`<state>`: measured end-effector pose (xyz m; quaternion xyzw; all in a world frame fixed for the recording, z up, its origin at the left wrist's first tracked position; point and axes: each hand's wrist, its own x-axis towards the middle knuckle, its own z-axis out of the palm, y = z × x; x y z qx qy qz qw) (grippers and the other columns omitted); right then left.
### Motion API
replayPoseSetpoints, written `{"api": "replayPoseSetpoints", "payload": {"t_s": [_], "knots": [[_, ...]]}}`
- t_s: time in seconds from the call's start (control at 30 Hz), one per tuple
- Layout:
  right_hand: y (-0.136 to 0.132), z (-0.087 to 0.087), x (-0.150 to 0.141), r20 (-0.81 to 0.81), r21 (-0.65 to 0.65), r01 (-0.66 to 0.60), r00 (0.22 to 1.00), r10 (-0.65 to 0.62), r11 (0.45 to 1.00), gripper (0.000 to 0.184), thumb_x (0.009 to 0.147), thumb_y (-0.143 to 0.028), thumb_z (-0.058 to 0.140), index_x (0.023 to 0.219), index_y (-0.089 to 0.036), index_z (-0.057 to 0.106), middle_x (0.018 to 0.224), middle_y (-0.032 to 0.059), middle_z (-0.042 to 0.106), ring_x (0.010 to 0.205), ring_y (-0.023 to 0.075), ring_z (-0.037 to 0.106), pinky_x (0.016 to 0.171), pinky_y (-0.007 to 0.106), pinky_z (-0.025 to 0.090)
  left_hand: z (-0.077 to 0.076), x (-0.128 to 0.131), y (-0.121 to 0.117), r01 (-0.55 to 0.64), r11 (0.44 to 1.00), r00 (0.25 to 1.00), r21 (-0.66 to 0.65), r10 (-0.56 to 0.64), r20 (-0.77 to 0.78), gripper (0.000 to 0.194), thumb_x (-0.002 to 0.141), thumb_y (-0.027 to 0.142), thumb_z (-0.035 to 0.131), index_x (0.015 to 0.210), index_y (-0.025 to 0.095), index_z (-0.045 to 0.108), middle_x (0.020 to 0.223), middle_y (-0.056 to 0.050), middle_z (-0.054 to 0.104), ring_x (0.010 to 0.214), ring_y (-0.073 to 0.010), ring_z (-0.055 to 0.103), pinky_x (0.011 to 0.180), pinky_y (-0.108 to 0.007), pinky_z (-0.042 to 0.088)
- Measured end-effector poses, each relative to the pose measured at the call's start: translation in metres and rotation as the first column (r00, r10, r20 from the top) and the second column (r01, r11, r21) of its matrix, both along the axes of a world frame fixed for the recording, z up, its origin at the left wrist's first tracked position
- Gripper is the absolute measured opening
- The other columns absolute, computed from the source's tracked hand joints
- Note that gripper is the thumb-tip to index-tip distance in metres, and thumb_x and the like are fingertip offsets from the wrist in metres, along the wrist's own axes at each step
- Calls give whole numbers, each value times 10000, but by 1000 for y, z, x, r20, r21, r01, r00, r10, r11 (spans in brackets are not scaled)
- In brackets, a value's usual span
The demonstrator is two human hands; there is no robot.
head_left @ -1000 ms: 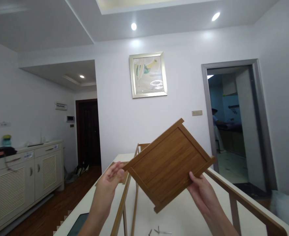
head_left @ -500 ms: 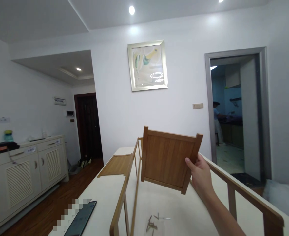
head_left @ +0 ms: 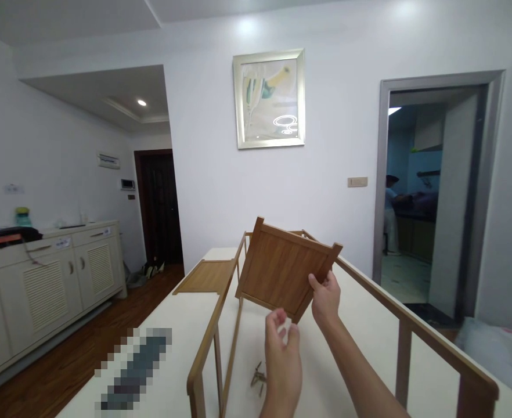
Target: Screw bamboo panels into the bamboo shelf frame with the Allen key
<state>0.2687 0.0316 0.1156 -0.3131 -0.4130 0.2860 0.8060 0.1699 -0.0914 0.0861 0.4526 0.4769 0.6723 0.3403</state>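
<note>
Left hand (head_left: 284, 359) came in, half-open, empty, at lower edge of panel (head_left: 282, 268), touch unclear; right hand (head_left: 327, 297) pinches its right edge.

White worktop (head_left: 186, 331), long. Wood frame (head_left: 432, 341) stands on it: one side along the right edge, other side set in from the left edge. Flat panel (head_left: 204, 276) lies at the left edge, toward the far end. Pixelated dark item (head_left: 136, 371) near the left edge, near end. Small fasteners (head_left: 259, 377) loose between the frame sides, near end.
</note>
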Motion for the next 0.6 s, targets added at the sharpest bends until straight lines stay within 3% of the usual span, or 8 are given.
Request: {"api": "replayPoseSetpoints", "payload": {"t_s": [0.1,0.2,0.3,0.4,0.47,0.6], "knots": [[-1,14,8,97,-23,-7,995,9,1000,315,693,-296,678,981,-199,596,984,38,686,920,222,627,858,401,493,14,-15,28,-210,977,973,-38,213,87,339,868,225,488,1203,183,462,1355,-146,487,1299,-240,442,1112,-399,313],[-4,20,17,168,-51,17,986,-8,999,297,704,-280,646,985,-199,595,979,43,679,907,226,623,832,395,500,1,-28,32,-237,965,962,-107,249,115,300,877,216,453,1174,175,462,1321,-154,506,1263,-245,475,1096,-413,333],[-5,18,24,238,-48,72,970,-58,996,300,706,-277,630,993,-194,598,974,47,674,905,233,618,831,401,495,-32,-26,13,-175,981,982,-90,180,53,292,865,230,454,1152,186,488,1288,-142,543,1234,-247,507,1085,-416,349],[-4,15,27,275,-47,102,958,-85,994,322,710,-289,621,1016,-194,599,990,52,673,919,240,615,840,410,491,-62,-18,-10,-21,998,993,-51,15,-116,302,855,297,478,1133,196,542,1260,-127,580,1220,-256,524,1052,-392,390],[-4,14,29,288,-51,111,953,-92,992,343,710,-297,622,1036,-194,597,1008,57,672,929,242,614,846,411,489,-71,-16,-21,1,999,972,-53,-14,-235,301,838,325,500,1092,189,589,1203,-127,617,1179,-267,550,1033,-395,410],[-3,7,35,323,-61,114,942,-88,992,353,720,-343,631,1039,-196,602,1026,66,674,925,243,612,830,398,492,-76,-31,-48,84,996,930,-10,-82,-358,249,824,385,563,974,219,672,1026,-92,683,1043,-262,620,905,-359,513]]}}
